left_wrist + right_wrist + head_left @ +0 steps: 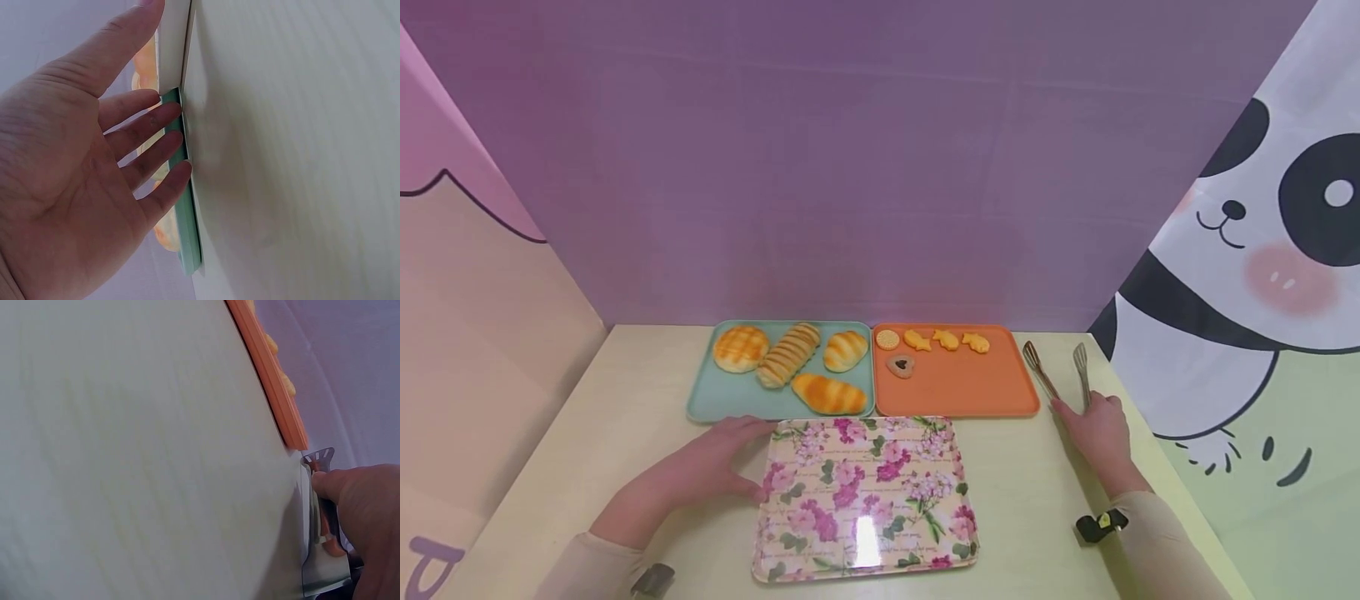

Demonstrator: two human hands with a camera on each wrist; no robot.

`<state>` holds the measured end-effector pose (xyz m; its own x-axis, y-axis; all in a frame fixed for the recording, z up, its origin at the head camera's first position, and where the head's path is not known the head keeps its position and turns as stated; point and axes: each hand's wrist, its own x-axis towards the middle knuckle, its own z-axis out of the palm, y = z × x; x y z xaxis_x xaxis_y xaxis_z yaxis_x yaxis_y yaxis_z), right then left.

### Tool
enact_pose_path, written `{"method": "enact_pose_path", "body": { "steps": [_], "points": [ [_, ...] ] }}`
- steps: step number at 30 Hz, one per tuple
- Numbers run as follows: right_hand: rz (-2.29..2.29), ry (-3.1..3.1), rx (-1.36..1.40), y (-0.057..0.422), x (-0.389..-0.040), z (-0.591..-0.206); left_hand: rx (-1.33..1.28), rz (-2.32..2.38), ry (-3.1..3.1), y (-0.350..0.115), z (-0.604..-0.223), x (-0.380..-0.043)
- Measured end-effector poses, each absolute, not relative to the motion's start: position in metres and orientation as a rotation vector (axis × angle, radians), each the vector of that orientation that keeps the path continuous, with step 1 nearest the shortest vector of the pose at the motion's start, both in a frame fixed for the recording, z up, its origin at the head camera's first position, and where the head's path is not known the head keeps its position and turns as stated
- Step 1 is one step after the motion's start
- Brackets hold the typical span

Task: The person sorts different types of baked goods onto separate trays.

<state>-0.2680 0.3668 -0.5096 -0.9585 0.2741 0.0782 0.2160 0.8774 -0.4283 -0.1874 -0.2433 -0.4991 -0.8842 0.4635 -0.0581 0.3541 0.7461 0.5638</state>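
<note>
A pair of metal food tongs (pixel 1082 360) with slotted ends is held in my right hand (pixel 1103 429) at the table's right side. The tongs' two arms are spread apart and point toward the back wall. In the right wrist view the thumb lies along the shiny tongs (pixel 328 569). My left hand (pixel 715 462) is at the left edge of a floral tray (pixel 865 500), thumb and fingers spread, holding nothing. The left wrist view shows its fingers (pixel 150 125) extended in front of the green tray's edge (pixel 187 231).
Behind the floral tray, a green tray (pixel 715 404) bears several breads, including a striped long loaf (pixel 788 356). Beside it an orange tray (pixel 962 387) carries fish-shaped biscuits (pixel 946 339), a round biscuit (pixel 887 339) and a heart-shaped cookie (pixel 900 366). A purple cloth wall (pixel 865 183) stands behind.
</note>
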Motion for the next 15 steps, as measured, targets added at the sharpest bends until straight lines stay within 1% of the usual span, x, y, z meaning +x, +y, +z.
{"method": "enact_pose_path", "body": {
  "steps": [8,15],
  "points": [
    [0.646,-2.841,-0.317,0.366,-0.265,-0.513,0.662,0.843,2.747,-0.242,-0.499,-0.19],
    [0.613,-2.783,-0.209,0.354,-0.263,-0.51,0.744,0.843,2.88,-0.248,-0.498,-0.19]
  ]
}}
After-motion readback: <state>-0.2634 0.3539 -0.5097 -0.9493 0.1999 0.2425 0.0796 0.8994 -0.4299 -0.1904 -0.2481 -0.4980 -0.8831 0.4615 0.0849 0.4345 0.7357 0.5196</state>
